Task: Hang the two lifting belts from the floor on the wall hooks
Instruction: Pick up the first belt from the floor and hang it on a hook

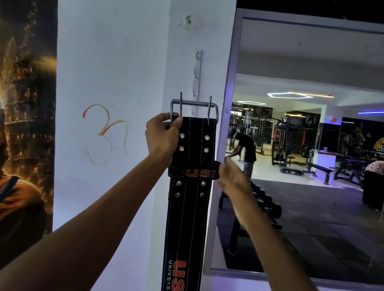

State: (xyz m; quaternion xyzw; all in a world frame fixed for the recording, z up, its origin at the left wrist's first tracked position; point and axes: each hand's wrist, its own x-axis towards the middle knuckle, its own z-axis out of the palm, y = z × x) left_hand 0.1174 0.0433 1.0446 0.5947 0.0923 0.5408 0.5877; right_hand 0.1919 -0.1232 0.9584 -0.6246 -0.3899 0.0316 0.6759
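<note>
A black lifting belt (186, 209) with red "USI" lettering hangs straight down in front of the white pillar. Its steel two-prong buckle (194, 107) is at the top, just below a white hook rail (196, 73) fixed to the pillar. My left hand (162, 136) grips the belt's top left edge at the buckle. My right hand (233, 176), blurred, is at the belt's right edge by the keeper loop (193, 172); its fingers touch the loop. I see only one belt.
A large dark poster (5, 117) covers the wall at left. A big wall mirror (322, 152) at right reflects gym machines, a dumbbell rack (261, 205) and two people. A damaged spot (189, 21) marks the pillar above the rail.
</note>
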